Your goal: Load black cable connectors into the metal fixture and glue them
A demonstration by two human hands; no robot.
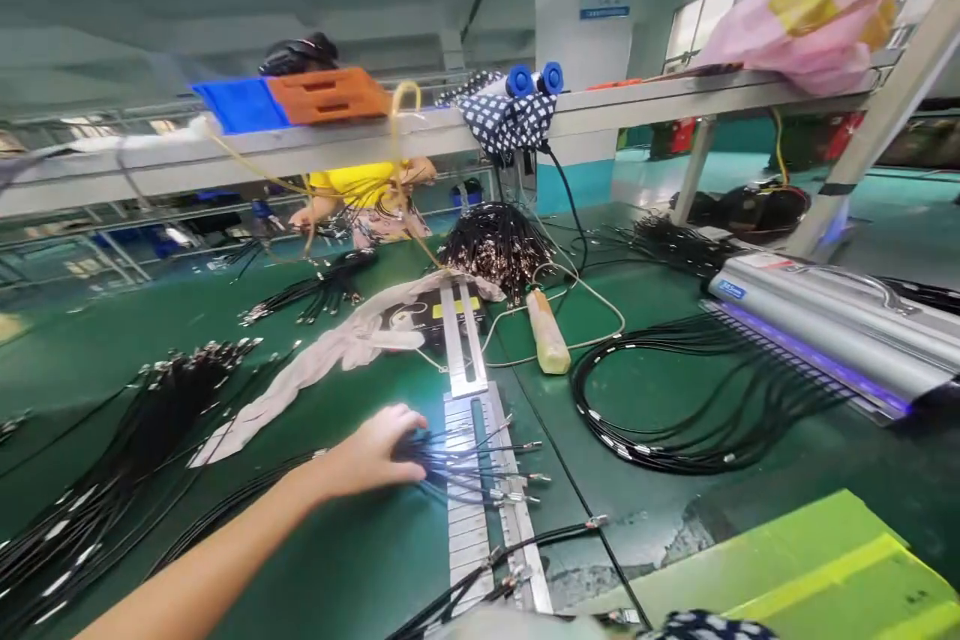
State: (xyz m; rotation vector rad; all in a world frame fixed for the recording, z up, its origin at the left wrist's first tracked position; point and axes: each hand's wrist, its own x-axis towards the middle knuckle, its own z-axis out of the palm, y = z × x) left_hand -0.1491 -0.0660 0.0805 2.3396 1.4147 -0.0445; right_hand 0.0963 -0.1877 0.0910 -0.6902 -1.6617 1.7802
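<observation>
My left hand curls around a bunch of thin black cables, thumb below and fingers above. Their metal-tipped ends lie across a slotted metal fixture, which is lit bluish-white near the hand. More black cables cross the fixture's near end. At the bottom edge, my right hand is blurred and mostly cut off, close to these nearer cables; its fingers cannot be made out. A dark sleeve with white spots shows beside it.
Cable bundles lie left, with a cable heap behind. A silver lamp box with violet light stands right, cables coiled before it. A wrapped handle tool, a green-yellow sheet and an overhead rail are around. Another person in yellow works opposite.
</observation>
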